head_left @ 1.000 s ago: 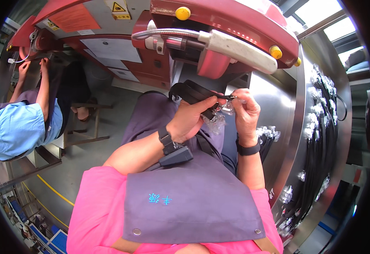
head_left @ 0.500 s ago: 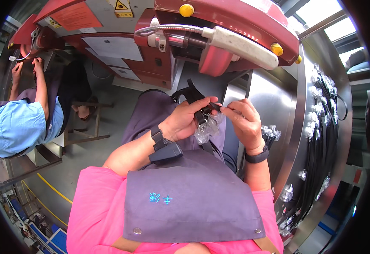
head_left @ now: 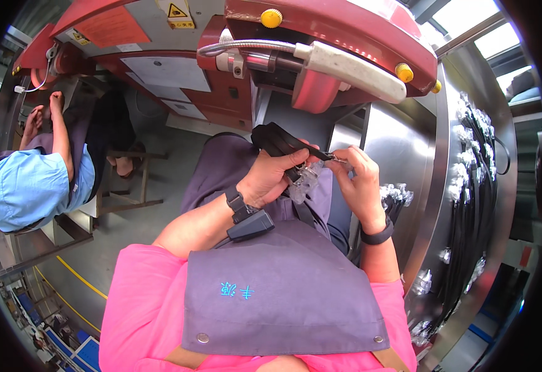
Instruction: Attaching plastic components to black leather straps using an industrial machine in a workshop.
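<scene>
Above my lap, my left hand (head_left: 263, 178) is closed round a bundle of black straps (head_left: 278, 139), thumb across the top. The straps' loose part sticks out beyond the fingers, away from me. Under that hand hang clear plastic-wrapped ends (head_left: 302, 187) of the bundle. To the right, my right hand (head_left: 359, 178) pinches the end of one strap between thumb and fingers. A small shiny metal piece shows at this pinch, too small to make out fully. This strap runs taut between my two hands.
A red machine (head_left: 339, 37) with a pale bar and a pinkish-red wheel (head_left: 320, 90) stands ahead. At right, a metal tray (head_left: 401, 139) and a rack hold more black straps (head_left: 469, 229) with plastic-wrapped ends. On the left a co-worker in blue (head_left: 35, 186) sits at another machine.
My right hand has shifted slightly, and a shiny metal piece now shows at its fingertips. The bundle's far end has dropped and swung left. The co-worker's hands have moved.
</scene>
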A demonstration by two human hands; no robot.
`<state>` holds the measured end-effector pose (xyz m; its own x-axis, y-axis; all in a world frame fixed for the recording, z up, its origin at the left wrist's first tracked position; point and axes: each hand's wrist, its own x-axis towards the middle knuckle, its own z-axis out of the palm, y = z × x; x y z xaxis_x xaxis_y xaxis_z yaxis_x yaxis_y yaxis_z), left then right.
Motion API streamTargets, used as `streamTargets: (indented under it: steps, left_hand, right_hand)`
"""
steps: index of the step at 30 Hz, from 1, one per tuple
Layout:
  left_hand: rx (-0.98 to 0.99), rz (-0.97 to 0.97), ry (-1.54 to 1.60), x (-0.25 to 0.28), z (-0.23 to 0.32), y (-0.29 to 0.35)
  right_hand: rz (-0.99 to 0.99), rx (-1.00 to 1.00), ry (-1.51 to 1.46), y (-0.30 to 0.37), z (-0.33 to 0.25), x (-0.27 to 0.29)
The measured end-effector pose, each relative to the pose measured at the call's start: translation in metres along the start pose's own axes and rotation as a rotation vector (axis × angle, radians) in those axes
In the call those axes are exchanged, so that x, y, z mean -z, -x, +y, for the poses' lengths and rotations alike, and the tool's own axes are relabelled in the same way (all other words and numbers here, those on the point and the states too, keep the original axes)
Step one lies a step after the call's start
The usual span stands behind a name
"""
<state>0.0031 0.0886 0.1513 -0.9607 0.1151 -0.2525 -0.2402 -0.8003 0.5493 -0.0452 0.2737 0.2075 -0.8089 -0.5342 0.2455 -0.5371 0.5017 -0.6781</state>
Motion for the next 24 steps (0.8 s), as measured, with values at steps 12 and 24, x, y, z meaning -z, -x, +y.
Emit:
streamTargets:
  steps: [12,24]
  left_hand:
    - [-0.003,0.09,0.167,-0.003,-0.002,-0.012]
    - [0.054,0.137,0.215,-0.011,0.003,-0.022]
  right_hand:
    - [0.238,-0.305,-0.747,-0.024,0.018,-0.039]
    - [0.206,-0.346,-0.81,-0.046,0.032,-0.04]
